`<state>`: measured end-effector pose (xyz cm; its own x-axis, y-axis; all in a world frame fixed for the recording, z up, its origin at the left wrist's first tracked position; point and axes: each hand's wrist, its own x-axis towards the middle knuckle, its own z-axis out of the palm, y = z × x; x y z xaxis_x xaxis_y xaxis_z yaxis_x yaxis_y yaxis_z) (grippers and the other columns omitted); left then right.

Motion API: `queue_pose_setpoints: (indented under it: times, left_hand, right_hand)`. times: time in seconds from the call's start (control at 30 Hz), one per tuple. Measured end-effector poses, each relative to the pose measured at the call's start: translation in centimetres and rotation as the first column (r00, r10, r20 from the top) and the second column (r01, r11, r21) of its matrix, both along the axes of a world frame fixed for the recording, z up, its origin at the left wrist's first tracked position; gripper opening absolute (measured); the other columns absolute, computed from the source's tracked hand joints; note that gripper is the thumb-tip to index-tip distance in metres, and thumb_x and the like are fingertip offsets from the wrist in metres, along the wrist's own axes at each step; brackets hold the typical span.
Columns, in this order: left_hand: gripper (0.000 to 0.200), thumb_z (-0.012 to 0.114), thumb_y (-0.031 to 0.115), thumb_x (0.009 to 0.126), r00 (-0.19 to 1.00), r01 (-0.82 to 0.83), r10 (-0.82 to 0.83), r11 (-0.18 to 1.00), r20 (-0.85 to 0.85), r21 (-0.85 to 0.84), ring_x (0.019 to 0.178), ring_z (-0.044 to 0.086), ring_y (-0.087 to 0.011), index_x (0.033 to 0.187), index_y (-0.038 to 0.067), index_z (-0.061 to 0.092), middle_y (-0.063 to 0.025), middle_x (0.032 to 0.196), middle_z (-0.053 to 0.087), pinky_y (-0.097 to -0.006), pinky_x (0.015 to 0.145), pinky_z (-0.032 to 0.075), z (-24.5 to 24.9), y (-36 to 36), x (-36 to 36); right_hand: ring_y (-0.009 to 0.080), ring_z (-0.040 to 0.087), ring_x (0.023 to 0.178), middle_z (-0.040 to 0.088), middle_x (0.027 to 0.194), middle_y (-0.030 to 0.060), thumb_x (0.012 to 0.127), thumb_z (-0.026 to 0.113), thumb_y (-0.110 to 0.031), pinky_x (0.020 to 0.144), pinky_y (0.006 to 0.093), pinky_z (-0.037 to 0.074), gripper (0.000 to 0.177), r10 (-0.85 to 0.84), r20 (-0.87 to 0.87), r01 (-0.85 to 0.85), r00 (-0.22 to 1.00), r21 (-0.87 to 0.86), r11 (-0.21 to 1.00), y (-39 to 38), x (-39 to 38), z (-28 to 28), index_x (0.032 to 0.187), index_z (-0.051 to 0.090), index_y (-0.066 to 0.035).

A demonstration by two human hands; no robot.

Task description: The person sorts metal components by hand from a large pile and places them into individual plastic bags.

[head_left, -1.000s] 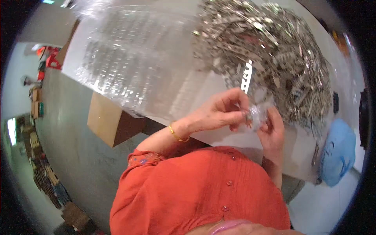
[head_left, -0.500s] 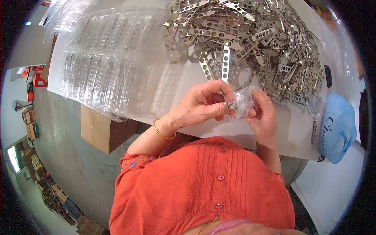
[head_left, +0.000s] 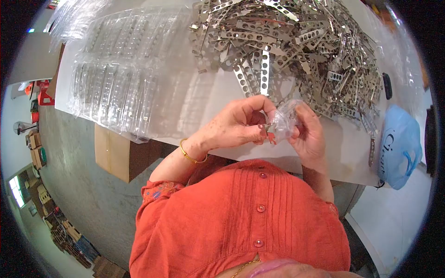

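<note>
My left hand (head_left: 238, 124), with a gold bangle at the wrist, pinches a small shiny metal piece (head_left: 269, 133) between thumb and fingers. Reddish reflections show on that piece, and most of it is hidden. Facing it, my right hand (head_left: 311, 134) is closed on a crumpled clear plastic wrap (head_left: 286, 118), which touches the fingertips of my left hand. Just beyond both hands, perforated metal strips (head_left: 265, 74) lie at the near edge of a large heap (head_left: 296, 41) of similar strips.
Clear plastic packs (head_left: 111, 97) are laid out on the left of the white table (head_left: 190, 106). A blue plastic bag (head_left: 399, 148) hangs at the right edge, near a black object (head_left: 387, 86). Below the table's left side stands a cardboard box (head_left: 112, 153).
More of the small metal piece shows at my left fingertips. My right hand and the plastic have shifted slightly left. The view has moved a little.
</note>
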<state>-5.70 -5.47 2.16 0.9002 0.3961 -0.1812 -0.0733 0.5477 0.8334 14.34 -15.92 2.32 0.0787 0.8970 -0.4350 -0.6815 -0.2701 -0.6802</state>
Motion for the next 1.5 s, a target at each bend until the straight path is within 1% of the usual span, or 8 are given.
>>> queue_pose_setpoints:
  times: [0.23, 0.57, 0.93, 1.0, 1.03, 1.1, 1.37, 1.5]
  left_hand:
    - [0.022, 0.061, -0.003, 0.085, 1.0, 0.001, 0.002, 0.987, -0.019, 0.16, 0.069, 0.06, -0.0073, 0.104, 0.002, 0.053, -0.0023, 0.084, 0.066, -0.0228, 0.061, 0.048, 0.7, -0.4, 0.7]
    - [0.013, 0.063, 0.003, 0.094, 0.995, -0.095, 0.095, 0.995, -0.027, 0.005, 0.069, 0.059, -0.0064, 0.102, 0.004, 0.053, -0.0007, 0.085, 0.061, -0.0216, 0.06, 0.049, 0.9, -0.2, 0.6]
    - [0.013, 0.064, 0.004, 0.095, 0.954, -0.264, 0.232, 0.95, 0.187, 0.165, 0.078, 0.062, -0.007, 0.106, 0.003, 0.058, -0.0027, 0.096, 0.063, -0.0217, 0.064, 0.052, 0.5, -1.0, 0.7]
    - [0.011, 0.064, 0.004, 0.095, 0.967, -0.237, 0.211, 0.951, 0.146, 0.198, 0.077, 0.063, -0.0074, 0.105, 0.002, 0.06, -0.0034, 0.095, 0.064, -0.0217, 0.063, 0.052, 0.8, -0.7, 0.3]
    - [0.009, 0.063, 0.005, 0.096, 0.975, -0.214, 0.195, 0.949, 0.102, 0.231, 0.075, 0.063, -0.0078, 0.104, 0.001, 0.061, -0.0042, 0.095, 0.065, -0.0217, 0.062, 0.052, 0.9, -0.6, 0.1]
    - [0.008, 0.063, 0.005, 0.096, 0.966, -0.25, 0.223, 0.936, 0.131, 0.248, 0.073, 0.064, -0.0082, 0.103, 0.001, 0.062, -0.0043, 0.093, 0.066, -0.0217, 0.06, 0.052, 0.7, -0.5, 0.2]
    - [0.009, 0.064, 0.003, 0.094, 0.928, -0.368, 0.347, 0.909, 0.134, 0.197, 0.07, 0.061, -0.0095, 0.101, -0.002, 0.061, -0.0103, 0.096, 0.066, -0.0219, 0.054, 0.05, 1.1, -0.6, -0.2]
    - [0.005, 0.062, 0.001, 0.095, 0.912, -0.41, 0.389, 0.847, 0.131, 0.339, 0.064, 0.06, -0.0086, 0.099, -0.001, 0.058, -0.0092, 0.091, 0.066, -0.0217, 0.052, 0.05, 1.1, -0.7, -0.3]
  right_hand:
    - [0.0047, 0.051, 0.056, 0.059, 0.077, -0.001, 0.102, 0.052, -0.026, 0.047, 0.0227, 0.047, 0.021, -0.022, -0.018, 0.022, 1.0, -0.017, 1.0, 0.1, -0.2, 0.4, 0.102, 0.059, -0.005]
    - [0.0069, 0.053, 0.054, 0.061, 0.078, 0.0007, 0.102, 0.054, -0.024, 0.046, 0.0243, 0.049, 0.02, 0.013, -0.115, -0.012, 0.993, 0.013, 1.0, -0.3, 0.2, 0.2, 0.103, 0.06, -0.005]
    - [0.0082, 0.054, 0.055, 0.06, 0.077, 0.0014, 0.102, 0.055, -0.024, 0.047, 0.0257, 0.047, 0.019, -0.019, -0.126, 0.015, 0.992, -0.029, 0.999, -0.8, 0.3, 0.0, 0.104, 0.059, -0.005]
    - [0.0087, 0.053, 0.056, 0.059, 0.076, 0.0016, 0.102, 0.055, -0.023, 0.048, 0.0261, 0.047, 0.018, 0.018, 0.152, -0.016, 0.988, -0.012, 1.0, -0.8, 0.1, 0.6, 0.104, 0.059, -0.005]
    - [0.0087, 0.053, 0.056, 0.059, 0.076, 0.0016, 0.102, 0.055, -0.023, 0.048, 0.0261, 0.047, 0.018, 0.017, 0.152, -0.016, 0.988, -0.012, 1.0, -0.7, 0.2, 0.5, 0.104, 0.059, -0.005]
    - [0.0081, 0.052, 0.056, 0.057, 0.075, 0.0007, 0.102, 0.054, -0.023, 0.05, 0.0247, 0.045, 0.018, 0.053, -0.107, -0.054, 0.993, -0.004, 0.999, -0.6, 0.4, 0.3, 0.104, 0.058, -0.005]
    - [0.0088, 0.052, 0.055, 0.058, 0.073, 0.001, 0.102, 0.052, -0.023, 0.049, 0.0255, 0.046, 0.019, 0.011, -0.016, -0.011, 1.0, 0.019, 1.0, -0.6, 0.3, 0.6, 0.1, 0.059, -0.005]
    - [0.0092, 0.054, 0.055, 0.06, 0.073, 0.0022, 0.102, 0.053, -0.023, 0.049, 0.0266, 0.047, 0.02, -0.113, 0.044, 0.112, 0.993, 0.03, 0.993, -0.3, 0.1, 0.7, 0.098, 0.059, -0.005]
